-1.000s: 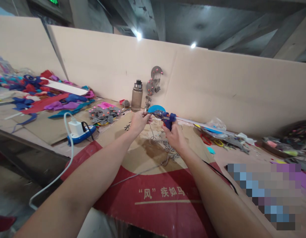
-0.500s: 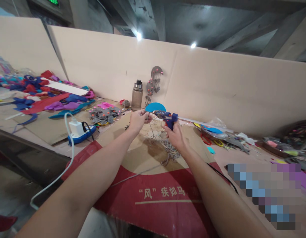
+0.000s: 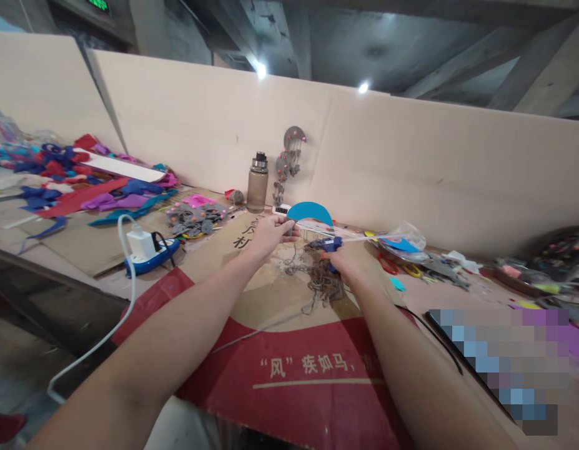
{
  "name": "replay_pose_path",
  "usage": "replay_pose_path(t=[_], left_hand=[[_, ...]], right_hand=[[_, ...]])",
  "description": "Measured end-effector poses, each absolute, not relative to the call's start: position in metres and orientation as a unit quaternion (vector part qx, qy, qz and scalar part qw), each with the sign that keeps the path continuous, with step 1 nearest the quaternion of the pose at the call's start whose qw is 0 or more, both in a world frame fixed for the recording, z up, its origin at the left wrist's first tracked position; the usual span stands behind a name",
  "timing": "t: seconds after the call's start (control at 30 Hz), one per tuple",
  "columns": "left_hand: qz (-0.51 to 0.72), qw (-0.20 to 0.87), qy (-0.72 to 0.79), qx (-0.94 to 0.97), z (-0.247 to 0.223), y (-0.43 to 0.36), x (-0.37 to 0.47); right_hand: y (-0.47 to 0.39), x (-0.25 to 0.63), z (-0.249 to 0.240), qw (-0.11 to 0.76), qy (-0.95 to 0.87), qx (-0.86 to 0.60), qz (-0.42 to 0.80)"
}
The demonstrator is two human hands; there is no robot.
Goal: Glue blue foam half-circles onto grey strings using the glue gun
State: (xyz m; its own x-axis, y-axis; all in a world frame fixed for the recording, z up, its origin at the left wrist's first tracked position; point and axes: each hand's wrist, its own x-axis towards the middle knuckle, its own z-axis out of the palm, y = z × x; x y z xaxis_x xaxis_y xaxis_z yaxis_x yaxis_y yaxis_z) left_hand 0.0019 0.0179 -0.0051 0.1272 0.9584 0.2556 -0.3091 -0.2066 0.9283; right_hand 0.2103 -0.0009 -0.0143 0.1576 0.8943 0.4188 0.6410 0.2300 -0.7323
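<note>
My left hand [image 3: 274, 234] pinches the left end of a blue curved piece [image 3: 311, 213], which is raised over the cardboard. A thin grey cord hangs below those fingers toward a tangled cord pile [image 3: 325, 281]. My right hand [image 3: 340, 259] is wrapped round a dark blue glue gun [image 3: 332, 244], its nozzle pointing left, below the blue piece and above the cord pile. A clear stick shows behind the gun.
A bottle [image 3: 258, 184] stands by the back board. Left are a blue-and-white power strip [image 3: 154, 256], grey felt pieces [image 3: 195, 217] and coloured scraps. Scissors [image 3: 411, 270] and a tray of scraps [image 3: 404, 253] lie right.
The glue gun and my right hand have moved down, away from the left fingers. The blue piece now shows more fully, shifted right, and my left hand has moved slightly right and down.
</note>
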Motion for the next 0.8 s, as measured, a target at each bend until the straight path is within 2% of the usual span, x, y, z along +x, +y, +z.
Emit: replay_pose_path(t=[0.17,0.27,0.33,0.43,0.6,0.7,0.8], left_hand=[[0.565,0.549,0.312,0.531,-0.004,0.013,0.005],[0.567,0.518,0.325,0.551,-0.005,0.013,0.007],[0.577,0.467,0.344,0.575,-0.006,0.013,0.008],[0.590,0.384,0.363,0.610,-0.009,0.014,0.009],[0.600,0.323,0.356,0.639,-0.010,0.010,0.008],[0.610,0.306,0.353,0.640,-0.006,0.006,0.008],[0.635,0.318,0.340,0.616,-0.002,0.006,0.007]], right_hand=[[0.026,0.223,-0.045,0.268,-0.600,-0.751,0.071],[0.028,0.224,-0.051,0.252,-0.606,-0.754,0.042],[0.024,0.219,-0.048,0.292,-0.604,-0.741,0.014],[0.014,0.200,-0.037,0.413,-0.606,-0.679,0.026],[-0.001,0.154,-0.026,0.596,-0.570,-0.490,0.284],[-0.006,0.136,-0.028,0.622,-0.502,-0.411,0.438],[-0.010,0.129,-0.032,0.607,-0.482,-0.381,0.503]])
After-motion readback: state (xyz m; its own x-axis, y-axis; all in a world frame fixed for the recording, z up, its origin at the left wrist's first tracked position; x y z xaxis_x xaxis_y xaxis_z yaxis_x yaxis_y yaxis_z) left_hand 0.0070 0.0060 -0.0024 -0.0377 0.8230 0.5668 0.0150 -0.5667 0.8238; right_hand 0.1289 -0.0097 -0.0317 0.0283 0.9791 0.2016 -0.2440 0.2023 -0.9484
